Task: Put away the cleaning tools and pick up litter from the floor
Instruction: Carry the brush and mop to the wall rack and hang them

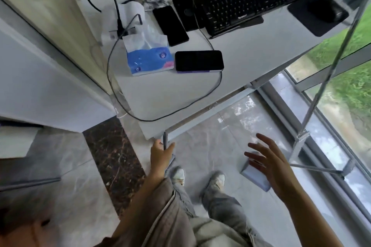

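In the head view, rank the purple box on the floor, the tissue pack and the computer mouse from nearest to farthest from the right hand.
From the right hand:
1. Purple box, on the floor just under the hand.
2. Tissue pack, on the desk, left side.
3. Computer mouse, far right corner of the desk.

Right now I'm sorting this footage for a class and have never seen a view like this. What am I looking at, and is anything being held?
This is one wide-angle camera worn on a person's head, looking down past their arms to their shoes. There is no machine, only two bare hands. The left hand is closed around a thin grey handle, probably a cleaning tool, near the corner of the white desk. The right hand is open, fingers spread, holding nothing, above a pale blue box-like thing on the floor; what it is I cannot tell. On the desk lie a tissue pack, several phones, one lying crosswise, a black keyboard, a mouse on its pad and cables.
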